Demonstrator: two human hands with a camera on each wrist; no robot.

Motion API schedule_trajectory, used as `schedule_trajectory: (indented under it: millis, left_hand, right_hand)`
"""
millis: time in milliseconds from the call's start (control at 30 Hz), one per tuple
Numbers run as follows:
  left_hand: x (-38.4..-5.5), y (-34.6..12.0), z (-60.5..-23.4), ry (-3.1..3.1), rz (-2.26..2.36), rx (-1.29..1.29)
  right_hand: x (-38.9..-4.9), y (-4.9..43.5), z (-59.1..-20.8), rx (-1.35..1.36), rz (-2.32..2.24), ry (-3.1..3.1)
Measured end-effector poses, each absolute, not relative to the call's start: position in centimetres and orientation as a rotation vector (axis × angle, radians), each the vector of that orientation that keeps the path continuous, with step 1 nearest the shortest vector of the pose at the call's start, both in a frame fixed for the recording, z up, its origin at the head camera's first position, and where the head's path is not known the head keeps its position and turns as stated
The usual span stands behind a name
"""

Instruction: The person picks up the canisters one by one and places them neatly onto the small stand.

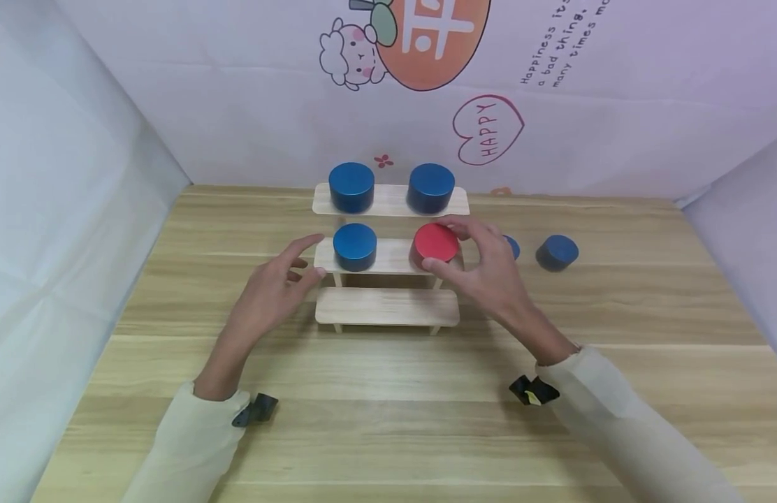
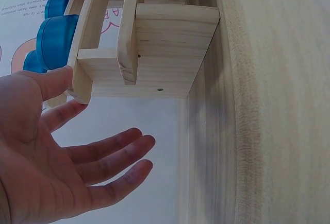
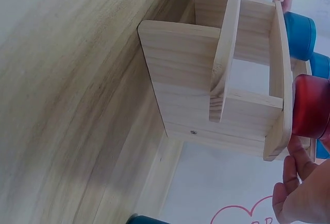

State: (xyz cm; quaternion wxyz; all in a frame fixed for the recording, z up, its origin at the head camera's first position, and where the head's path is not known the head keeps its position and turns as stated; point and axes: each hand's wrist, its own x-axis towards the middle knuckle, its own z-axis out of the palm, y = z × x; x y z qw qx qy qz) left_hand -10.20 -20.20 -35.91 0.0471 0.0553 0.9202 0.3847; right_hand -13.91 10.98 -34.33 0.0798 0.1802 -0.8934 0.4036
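Note:
A three-tier wooden display stand (image 1: 388, 307) stands on the table. My right hand (image 1: 492, 272) grips a red round tin (image 1: 435, 242) at the right end of the middle tier, thumb on the near side and fingers on the far side. In the right wrist view the red tin (image 3: 309, 105) rests against the shelf board. With thumb and index finger, my left hand (image 1: 272, 290) holds the left end of that tier; the other fingers (image 2: 116, 154) stay off the wood. Blue tins stand on the middle tier's left (image 1: 355, 246) and on the top tier (image 1: 352, 187).
To the right of the stand, one blue tin (image 1: 557, 253) lies on the wooden table (image 1: 376, 426). Another blue tin (image 1: 513, 247) is partly hidden behind my right hand. A printed white cloth (image 1: 237, 112) hangs behind the table, with plain white cloth at both sides.

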Motion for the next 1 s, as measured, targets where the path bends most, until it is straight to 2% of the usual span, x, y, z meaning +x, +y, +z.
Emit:
schedule_trajectory:
  millis: [1000]
  left_hand:
    - [-10.00, -19.80, -35.61, 2.839, 1.154, 0.146]
  right_hand:
    - [-13.79, 10.48, -35.23, 0.536, 1.234, -2.614]
